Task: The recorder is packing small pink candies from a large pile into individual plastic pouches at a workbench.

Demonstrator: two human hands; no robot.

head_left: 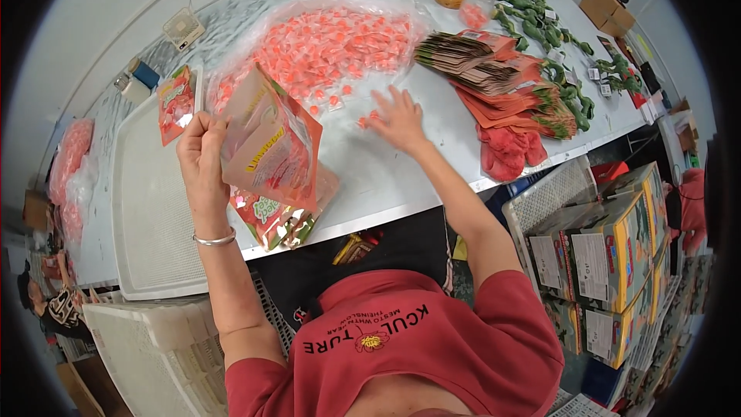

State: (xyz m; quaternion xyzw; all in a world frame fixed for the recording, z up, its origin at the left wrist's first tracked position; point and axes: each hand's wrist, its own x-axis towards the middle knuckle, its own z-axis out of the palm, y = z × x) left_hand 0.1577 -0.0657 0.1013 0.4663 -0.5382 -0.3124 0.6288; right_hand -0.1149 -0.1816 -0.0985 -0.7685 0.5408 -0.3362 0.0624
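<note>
Red and glossy, the pouch (pixel 285 150) that our left hand (pixel 205 153) pinches above the table (pixel 370 174) could slip if that one-sided grip loosened, and the packets (pixel 370 118) beside our right hand (pixel 400 122), its fingers spread and unclenched, could scatter if brushed hastily.

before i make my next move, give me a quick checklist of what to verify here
1. Red pouch held by the left hand: ok, gripped at its edge.
2. Pouch contents: cannot tell, hidden in this view.
3. Right hand closed on the small red pieces: not ok, its fingers are spread.
4. More pieces nearby: ok, a pile lies beyond that hand.
5. Red pouch clear of the lower pouch: cannot tell, they overlap in view.
</note>
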